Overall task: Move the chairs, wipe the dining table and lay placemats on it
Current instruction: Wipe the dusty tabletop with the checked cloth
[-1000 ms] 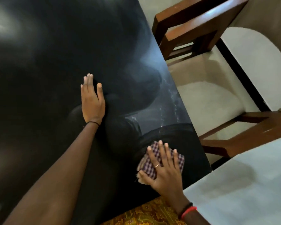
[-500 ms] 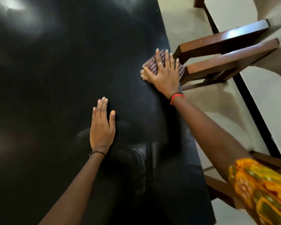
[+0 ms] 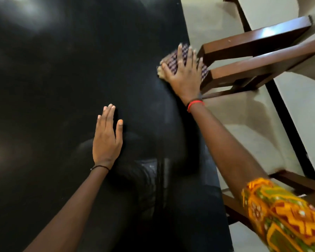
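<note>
The glossy black dining table (image 3: 62, 88) fills the left and middle of the view. My right hand (image 3: 183, 77) presses flat, fingers spread, on a folded checked cloth (image 3: 172, 60) at the table's right edge. Most of the cloth lies hidden under the palm. My left hand (image 3: 106, 137) rests flat on the tabletop nearer to me, fingers straight and together. A brown wooden chair (image 3: 253, 57) stands just right of the cloth, its armrests close to the table edge.
The chair's pale seat cushion (image 3: 244, 124) lies beside the table's right edge. Another wooden chair part (image 3: 298, 184) shows at the lower right. Light floor with a black strip (image 3: 284, 113) runs behind the chairs.
My right hand slid the cloth from the table's near edge far forward along the right edge, then barely moved. My left hand stayed flat on the table.
</note>
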